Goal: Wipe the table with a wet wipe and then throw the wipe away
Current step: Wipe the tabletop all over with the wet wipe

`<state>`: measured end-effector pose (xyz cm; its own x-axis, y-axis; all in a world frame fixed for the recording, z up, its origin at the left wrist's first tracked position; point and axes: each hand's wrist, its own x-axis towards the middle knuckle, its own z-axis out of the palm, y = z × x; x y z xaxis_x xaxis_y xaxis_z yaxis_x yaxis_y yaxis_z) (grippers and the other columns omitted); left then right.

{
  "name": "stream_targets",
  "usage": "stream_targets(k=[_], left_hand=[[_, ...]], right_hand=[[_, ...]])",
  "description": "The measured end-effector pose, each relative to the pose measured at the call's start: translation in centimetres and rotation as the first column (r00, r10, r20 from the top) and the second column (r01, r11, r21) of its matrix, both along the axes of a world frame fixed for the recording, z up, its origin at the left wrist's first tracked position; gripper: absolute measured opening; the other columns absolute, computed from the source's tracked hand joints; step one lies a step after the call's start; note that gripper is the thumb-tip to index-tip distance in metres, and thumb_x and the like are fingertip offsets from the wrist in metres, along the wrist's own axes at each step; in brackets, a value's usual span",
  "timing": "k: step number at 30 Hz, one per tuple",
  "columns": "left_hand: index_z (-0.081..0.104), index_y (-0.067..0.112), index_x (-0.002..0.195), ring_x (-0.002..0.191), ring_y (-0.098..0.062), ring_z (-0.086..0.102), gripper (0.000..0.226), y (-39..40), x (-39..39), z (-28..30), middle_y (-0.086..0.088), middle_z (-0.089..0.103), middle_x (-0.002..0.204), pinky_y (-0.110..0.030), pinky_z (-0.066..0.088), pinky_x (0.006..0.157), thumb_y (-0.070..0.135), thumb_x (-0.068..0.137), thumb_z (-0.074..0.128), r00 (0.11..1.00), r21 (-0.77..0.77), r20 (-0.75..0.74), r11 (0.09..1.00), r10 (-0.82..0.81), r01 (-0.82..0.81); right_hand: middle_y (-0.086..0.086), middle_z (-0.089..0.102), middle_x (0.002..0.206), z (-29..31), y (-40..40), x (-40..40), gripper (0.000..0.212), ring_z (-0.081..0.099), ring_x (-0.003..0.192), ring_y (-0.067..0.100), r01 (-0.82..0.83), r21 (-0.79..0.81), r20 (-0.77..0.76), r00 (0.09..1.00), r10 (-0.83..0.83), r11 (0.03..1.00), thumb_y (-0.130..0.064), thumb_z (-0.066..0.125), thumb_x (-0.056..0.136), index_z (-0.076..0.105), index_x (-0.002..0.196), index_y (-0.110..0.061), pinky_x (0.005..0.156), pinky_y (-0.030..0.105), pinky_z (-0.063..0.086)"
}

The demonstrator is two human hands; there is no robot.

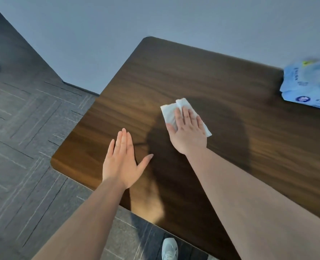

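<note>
A white wet wipe lies flat on the dark wooden table, near its middle. My right hand presses down on the wipe with flat, spread fingers, and the wipe sticks out beyond the fingertips and at the right side. My left hand rests flat on the table near the left front corner, fingers together and thumb out, holding nothing.
A blue pack of wet wipes lies at the table's right edge, partly cut off by the frame. A grey wall stands behind the table. Dark grey patterned floor surrounds the table on the left and front. A light shoe shows at the bottom.
</note>
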<state>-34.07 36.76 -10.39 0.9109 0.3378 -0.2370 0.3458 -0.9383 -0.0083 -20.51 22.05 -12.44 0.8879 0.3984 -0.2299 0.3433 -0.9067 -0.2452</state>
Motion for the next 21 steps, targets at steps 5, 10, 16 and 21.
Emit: stream_targets(k=[5, 10, 16, 21], left_hand=[[-0.004, 0.01, 0.147, 0.144, -0.017, -0.006, 0.095, -6.8, 2.6, 0.8, -0.005, -0.004, 0.157, -0.034, 0.002, 0.117, 0.077, 0.08, -0.002, 0.953, -0.008, -0.008, 0.953, -0.302, 0.301], [-0.015, 0.015, 0.144, 0.135, -0.009, -0.023, 0.089, -18.8, 6.9, 0.1, 0.002, -0.019, 0.153, -0.031, -0.01, 0.112, 0.075, 0.081, 0.007, 0.857, -0.123, 0.026, 0.849, -0.515, 0.514], [-0.016, 0.016, 0.144, 0.135, -0.007, -0.025, 0.083, -32.6, 10.0, -0.6, 0.006, -0.025, 0.148, -0.03, -0.014, 0.112, 0.071, 0.085, 0.003, 0.642, -0.126, 0.104, 0.63, -0.76, 0.766], [-0.015, 0.018, 0.144, 0.136, -0.007, -0.024, 0.084, -42.6, 10.9, -1.2, 0.007, -0.024, 0.149, -0.032, -0.014, 0.112, 0.073, 0.083, 0.002, 0.489, -0.148, 0.103, 0.473, -0.866, 0.869]], right_hand=[[0.0, -0.009, 0.16, 0.5, -15.5, -0.3, 0.063, -0.01, 0.147, 0.015, 0.302, -0.109, 0.012, 0.953, -0.302, 0.947, -0.054, 0.006, 0.095, -0.011, 0.149, -0.026, 0.119, 0.035, -0.007], [0.002, -0.005, 0.161, 0.8, -30.9, -1.8, 0.063, -0.005, 0.147, 0.018, 0.533, -0.181, 0.046, 0.844, -0.534, 0.827, -0.053, 0.006, 0.095, -0.008, 0.15, -0.024, 0.12, 0.038, -0.001], [0.007, 0.002, 0.161, 0.9, -47.1, -5.4, 0.065, 0.001, 0.147, 0.023, 0.772, -0.202, 0.105, 0.629, -0.771, 0.602, -0.053, 0.009, 0.095, -0.001, 0.15, -0.019, 0.12, 0.04, 0.005], [0.006, -0.002, 0.161, 0.9, -57.3, -8.1, 0.065, -0.002, 0.147, 0.023, 0.866, -0.205, 0.078, 0.478, -0.875, 0.455, -0.053, 0.008, 0.096, -0.003, 0.15, -0.02, 0.12, 0.041, 0.002]])
